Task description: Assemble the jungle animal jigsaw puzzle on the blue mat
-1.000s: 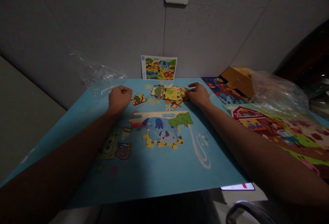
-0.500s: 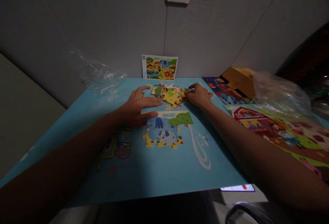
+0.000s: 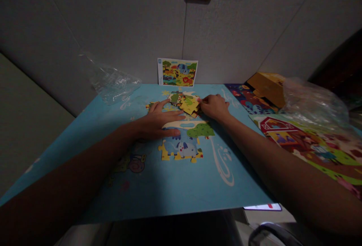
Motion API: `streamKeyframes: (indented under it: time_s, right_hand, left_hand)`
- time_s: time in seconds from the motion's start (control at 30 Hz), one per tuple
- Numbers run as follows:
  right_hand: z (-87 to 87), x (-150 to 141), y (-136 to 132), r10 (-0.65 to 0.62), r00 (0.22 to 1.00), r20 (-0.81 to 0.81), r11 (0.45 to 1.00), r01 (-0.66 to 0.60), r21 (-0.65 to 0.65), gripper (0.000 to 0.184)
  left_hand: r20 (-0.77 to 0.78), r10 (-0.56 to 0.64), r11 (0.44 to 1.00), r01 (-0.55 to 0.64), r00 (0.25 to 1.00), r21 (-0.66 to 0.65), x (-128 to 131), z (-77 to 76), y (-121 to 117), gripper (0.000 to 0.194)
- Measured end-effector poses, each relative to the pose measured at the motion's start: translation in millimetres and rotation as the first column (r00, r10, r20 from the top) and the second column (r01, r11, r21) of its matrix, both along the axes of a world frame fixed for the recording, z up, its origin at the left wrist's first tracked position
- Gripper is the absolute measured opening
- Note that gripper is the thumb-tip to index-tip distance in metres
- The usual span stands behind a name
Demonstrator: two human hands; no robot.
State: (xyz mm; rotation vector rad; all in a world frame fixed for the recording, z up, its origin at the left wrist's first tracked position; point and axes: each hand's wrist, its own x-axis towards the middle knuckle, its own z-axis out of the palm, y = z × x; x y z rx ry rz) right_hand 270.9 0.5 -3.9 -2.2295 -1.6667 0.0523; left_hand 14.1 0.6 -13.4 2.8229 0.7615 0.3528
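"Where do we have our left hand?"

"We have it palm down with the fingers spread, over the upper left of the elephant section. Its grip is released, and its forefinger reaches to the left side of the loose puzzle pieces."

"And our right hand?"

"We have its fingers bent at the right edge of those pieces. We cannot tell whether its grip is clenched on one — the fingertips are partly hidden."

"How do the pieces lie?"

"We see them overlapping in a heap on the blue tabletop, a yellow one on top. The elephant section lies nearer to us, joined together, with knobs along its lower edge and a green treetop at its upper right."

"What stands behind the heap?"

"A picture card, upright against the wall, showing an elephant and a lion. To its left we have a clear plastic bag."

"And off to our right?"

"We see the farm picture with its red barn, and beyond it an orange-yellow box on a dark blue picture — another clear wrapper lies just beside the box."
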Motion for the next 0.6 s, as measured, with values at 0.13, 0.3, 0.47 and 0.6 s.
streamKeyframes:
  time_s: [0.13,0.3,0.47,0.6]
  right_hand:
    - [-0.9,-2.2,-0.1,0.041,0.998,-0.043,0.999,-0.04,0.006,0.042]
    - [1.5,-5.7,-1.7,0.073,0.995,-0.073,0.997,-0.073,0.003,0.044]
    - [2.2,-7.8,-0.7,0.144,0.982,-0.119,0.99,-0.143,0.014,0.037]
    - [0.9,-6.4,2.2,0.215,0.964,-0.16,0.977,-0.213,0.029,0.028]
  left_hand:
    - [-0.033,0.015,1.0,-0.016,0.999,-0.024,2.2,1.6,-0.5,0.064]
    - [-0.097,0.06,0.997,-0.065,0.993,-0.049,4.2,8.9,-4.7,0.073]
    - [-0.095,0.092,0.994,-0.096,0.991,-0.044,4.6,7.3,-4.7,0.074]
    - [-0.089,0.087,0.995,-0.09,0.992,-0.033,4.0,4.1,-2.9,0.072]
